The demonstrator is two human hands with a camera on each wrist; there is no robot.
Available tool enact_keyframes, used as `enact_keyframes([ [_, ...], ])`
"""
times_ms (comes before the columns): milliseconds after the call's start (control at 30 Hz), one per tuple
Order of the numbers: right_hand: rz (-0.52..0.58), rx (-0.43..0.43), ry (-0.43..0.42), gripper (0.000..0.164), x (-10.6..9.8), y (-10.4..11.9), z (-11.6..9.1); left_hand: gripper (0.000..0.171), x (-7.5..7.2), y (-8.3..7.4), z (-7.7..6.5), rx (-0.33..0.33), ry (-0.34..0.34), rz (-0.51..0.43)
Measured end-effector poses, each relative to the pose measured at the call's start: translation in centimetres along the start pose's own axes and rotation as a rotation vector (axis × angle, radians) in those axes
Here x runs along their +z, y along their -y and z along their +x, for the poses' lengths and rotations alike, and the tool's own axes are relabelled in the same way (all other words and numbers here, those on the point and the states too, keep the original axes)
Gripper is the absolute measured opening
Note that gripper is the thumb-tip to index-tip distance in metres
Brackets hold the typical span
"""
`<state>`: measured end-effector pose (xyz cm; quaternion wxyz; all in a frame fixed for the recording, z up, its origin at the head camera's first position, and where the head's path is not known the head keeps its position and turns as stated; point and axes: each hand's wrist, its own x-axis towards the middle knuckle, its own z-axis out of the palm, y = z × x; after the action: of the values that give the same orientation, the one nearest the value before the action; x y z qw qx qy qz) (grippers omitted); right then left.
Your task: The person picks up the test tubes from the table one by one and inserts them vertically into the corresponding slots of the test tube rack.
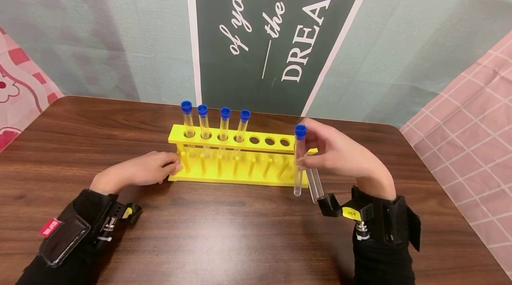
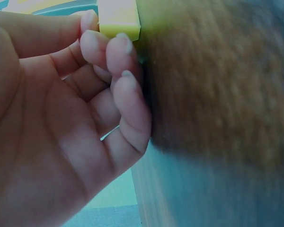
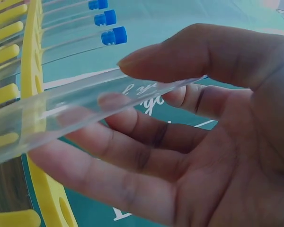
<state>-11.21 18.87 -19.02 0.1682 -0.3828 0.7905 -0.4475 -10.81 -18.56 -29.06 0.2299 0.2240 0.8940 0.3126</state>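
My left hand (image 1: 154, 168) is at the left end of a yellow test tube rack (image 1: 244, 176). Thumb and index finger pinch its yellow end corner (image 2: 119, 29) in the left wrist view, the other fingers curling beside it. My right hand (image 1: 340, 154) pinches a clear test tube (image 1: 298, 154) with a blue cap, upright in front of the rack's right end. Close up in the right wrist view, the tube (image 3: 52, 109) lies between thumb and fingers. Several blue-capped tubes (image 1: 225, 114) stand in the rack's left holes.
Clear tubes (image 1: 314, 185) lie partly hidden under my right hand and wrist camera. Holes run on along the rack's top bar, with upright pegs (image 1: 251, 168) in front. Behind the brown wooden table (image 1: 224, 236) hangs a printed cloth (image 1: 160, 31).
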Motion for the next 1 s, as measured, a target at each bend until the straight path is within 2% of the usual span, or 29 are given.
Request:
enact_keyframes([
  [233,-0.051,0.015,-0.011,0.028,0.4,0.2,0.3,0.02,0.0,-0.1,0.0,-0.004,0.003,-0.004],
  [733,-0.036,0.033,-0.013,0.028,1.1,-0.1,1.0,0.021,0.1,0.1,0.0,0.001,0.008,-0.002],
  [1000,-0.037,0.013,-0.011,0.029,1.2,-0.2,1.3,0.02,0.0,0.1,0.0,0.006,0.002,0.001],
])
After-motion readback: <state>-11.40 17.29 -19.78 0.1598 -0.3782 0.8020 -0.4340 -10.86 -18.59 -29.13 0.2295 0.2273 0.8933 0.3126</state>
